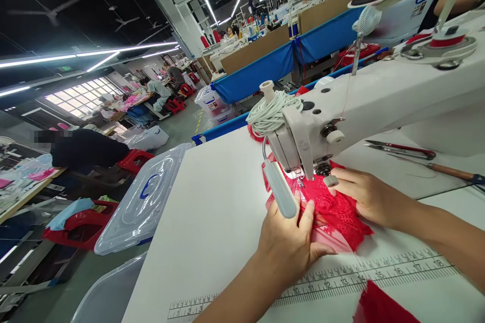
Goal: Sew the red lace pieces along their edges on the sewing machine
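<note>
Red scrap (pixel 381 305); left hand (pixel 284 239) on lace (pixel 329 207), right hand (pixel 366 196) perhaps pinching it.

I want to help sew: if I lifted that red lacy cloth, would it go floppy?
Probably floppy: the red lacy cloth is wrinkled and bunched up. Likely light too, since part of it looks see-through.

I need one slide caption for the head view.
Left hand and right hand on red fabric at a sewing machine.
</note>
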The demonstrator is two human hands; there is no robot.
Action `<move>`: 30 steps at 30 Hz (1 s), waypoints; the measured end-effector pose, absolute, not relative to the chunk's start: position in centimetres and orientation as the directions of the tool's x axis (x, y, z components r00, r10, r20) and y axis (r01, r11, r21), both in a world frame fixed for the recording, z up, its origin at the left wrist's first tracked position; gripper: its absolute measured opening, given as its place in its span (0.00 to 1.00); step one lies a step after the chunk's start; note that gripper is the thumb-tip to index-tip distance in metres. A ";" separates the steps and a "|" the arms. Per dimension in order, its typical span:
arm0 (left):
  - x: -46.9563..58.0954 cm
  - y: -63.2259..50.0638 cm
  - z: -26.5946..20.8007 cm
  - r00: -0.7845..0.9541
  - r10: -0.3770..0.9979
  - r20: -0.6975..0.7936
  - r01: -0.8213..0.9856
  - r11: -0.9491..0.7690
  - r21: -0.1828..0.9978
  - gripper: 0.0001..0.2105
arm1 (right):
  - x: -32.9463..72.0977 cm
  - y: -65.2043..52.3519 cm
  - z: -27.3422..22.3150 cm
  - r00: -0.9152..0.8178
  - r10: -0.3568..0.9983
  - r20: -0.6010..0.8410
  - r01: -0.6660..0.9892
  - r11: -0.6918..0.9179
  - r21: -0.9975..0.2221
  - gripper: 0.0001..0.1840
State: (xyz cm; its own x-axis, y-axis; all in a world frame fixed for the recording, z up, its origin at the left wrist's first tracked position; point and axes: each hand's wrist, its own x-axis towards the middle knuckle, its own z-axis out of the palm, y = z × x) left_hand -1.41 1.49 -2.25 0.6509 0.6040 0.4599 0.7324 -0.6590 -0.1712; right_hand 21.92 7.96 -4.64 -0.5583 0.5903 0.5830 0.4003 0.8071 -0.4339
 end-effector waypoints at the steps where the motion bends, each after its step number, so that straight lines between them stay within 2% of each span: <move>1: -1.5 1.5 -2.3 0.655 0.607 0.450 0.731 -0.659 -0.175 0.40 | 21.9 8.0 -4.6 -0.556 0.591 0.584 0.403 0.807 -0.433 0.16; 11: -1.5 1.7 -2.3 0.656 0.639 0.403 0.745 -0.632 -0.211 0.37 | 21.7 8.0 -3.8 -0.555 0.621 0.554 0.432 0.784 -0.446 0.17; 15: -1.5 1.7 -2.4 0.651 0.658 0.379 0.755 -0.613 -0.232 0.36 | 22.0 7.9 -3.8 -0.589 0.642 0.490 0.461 0.766 -0.448 0.17; 19: -1.4 1.3 -1.8 0.668 0.634 0.391 0.737 -0.639 -0.222 0.35 | 22.6 7.7 -3.4 -0.631 0.623 0.463 0.479 0.782 -0.399 0.13; 21: -1.2 1.0 -1.3 0.691 0.599 0.405 0.709 -0.670 -0.219 0.31 | 22.9 7.6 -3.3 -0.649 0.601 0.467 0.492 0.799 -0.346 0.13; 24: -0.7 0.8 -0.9 0.709 0.532 0.462 0.677 -0.696 -0.238 0.13 | 23.0 7.4 -3.4 -0.637 0.580 0.507 0.524 0.809 -0.267 0.19; 27: -0.4 1.0 -0.7 0.716 0.463 0.523 0.648 -0.720 -0.250 0.16 | 22.9 7.0 -4.0 -0.628 0.548 0.553 0.511 0.826 -0.238 0.28; 30: -0.9 1.4 -0.4 0.782 0.461 0.420 0.572 -0.798 -0.188 0.17 | 22.6 6.6 -4.4 -0.689 0.536 0.488 0.441 0.844 -0.303 0.24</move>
State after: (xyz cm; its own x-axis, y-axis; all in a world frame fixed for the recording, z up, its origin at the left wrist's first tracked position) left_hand -0.90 1.36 -0.38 0.7816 0.4614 0.4198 0.5722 -0.7983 -0.1880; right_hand 22.64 6.58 -4.37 -0.6891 0.5356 0.4881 0.4415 0.8445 -0.3033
